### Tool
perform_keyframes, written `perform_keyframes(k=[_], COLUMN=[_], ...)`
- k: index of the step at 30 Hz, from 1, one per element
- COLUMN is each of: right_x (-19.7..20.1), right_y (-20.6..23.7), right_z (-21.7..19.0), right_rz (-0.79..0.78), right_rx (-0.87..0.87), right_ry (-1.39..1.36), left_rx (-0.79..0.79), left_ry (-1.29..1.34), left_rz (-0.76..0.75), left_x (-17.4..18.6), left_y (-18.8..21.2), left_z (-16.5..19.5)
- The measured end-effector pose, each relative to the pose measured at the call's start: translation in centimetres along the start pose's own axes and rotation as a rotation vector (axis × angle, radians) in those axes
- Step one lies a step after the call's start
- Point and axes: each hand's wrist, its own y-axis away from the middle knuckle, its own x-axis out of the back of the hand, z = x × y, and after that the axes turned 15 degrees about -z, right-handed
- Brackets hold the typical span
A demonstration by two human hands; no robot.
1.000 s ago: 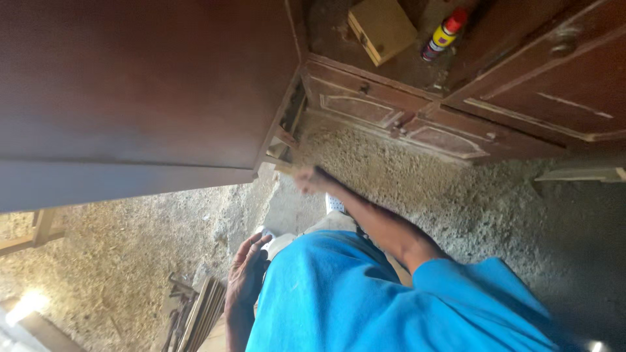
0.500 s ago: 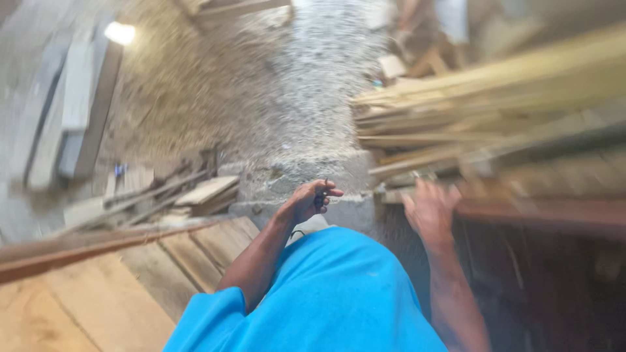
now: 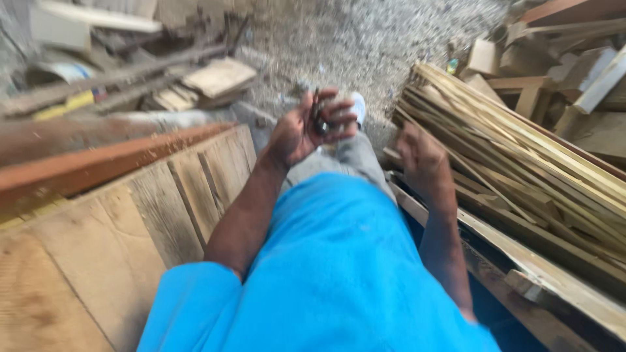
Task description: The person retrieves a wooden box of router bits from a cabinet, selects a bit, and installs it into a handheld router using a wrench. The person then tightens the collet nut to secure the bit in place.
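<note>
Small dark object (image 3: 318,117) held in left hand (image 3: 306,127), grip curled shut; right hand (image 3: 422,160) blurred, grip state indeterminable, wood slat pile (image 3: 521,163) just beside.

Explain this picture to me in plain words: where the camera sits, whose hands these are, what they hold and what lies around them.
There is no machine here. The camera sits on a person's head and looks down, so the blue shirt filling the bottom is the wearer's own. Both arms reaching forward are theirs too. The left hand is raised, fingers curled in a grip around a small dark object; blur hides what it is. The right hand hangs apart, beside a stack of thin wooden strips, and looks empty. On the left lie wide pale planks and a reddish beam. Ahead is gravelly ground with scattered wood offcuts.
</note>
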Motion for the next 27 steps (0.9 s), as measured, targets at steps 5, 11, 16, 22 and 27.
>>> perform_keyframes(k=[5, 11, 16, 22, 27], right_x=[2.9, 2.3, 3.9, 4.0, 1.9], right_y=[-11.5, -18.6, -22.8, -32.2, -44.1], right_z=[-5.5, -1.6, 1.0, 0.9, 1.6], right_rz=[0.012, -0.147, -0.111, -0.267, -0.338], right_rx=[0.419, 0.448, 0.480, 0.396, 0.497], right_ry=[0.027, 0.082, 0.095, -0.029, -0.080], left_rx=[-0.186, -0.332, -0.405, -0.519, -0.650], left_ry=[-0.027, 0.022, 0.081, -0.010, -0.043], left_rz=[-0.050, -0.129, -0.112, 0.088, 0.158], left_x=[3.2, 7.9, 9.5, 12.5, 18.5], left_y=[-4.3, -12.5, -17.4, -21.6, -26.2], left_z=[0.2, -0.8, -0.5, 4.2, 11.9])
